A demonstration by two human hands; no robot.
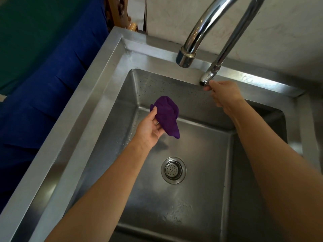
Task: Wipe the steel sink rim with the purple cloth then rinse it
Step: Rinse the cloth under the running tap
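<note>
My left hand point(150, 127) holds the bunched purple cloth point(167, 116) over the steel basin, below and left of the tap spout point(185, 56). The cloth hangs from my fingers and touches nothing else. My right hand point(222, 95) reaches to the base of the chrome tap, with thumb and fingers pinched on its small handle point(206, 80) at the back rim. The steel sink rim point(90, 102) runs along the left and back. No water comes from the spout.
The round drain strainer point(173, 170) lies in the basin floor, with water drops on the floor and back wall. A marble wall point(279, 32) stands behind the tap. A blue fabric point(43, 88) lies left of the sink.
</note>
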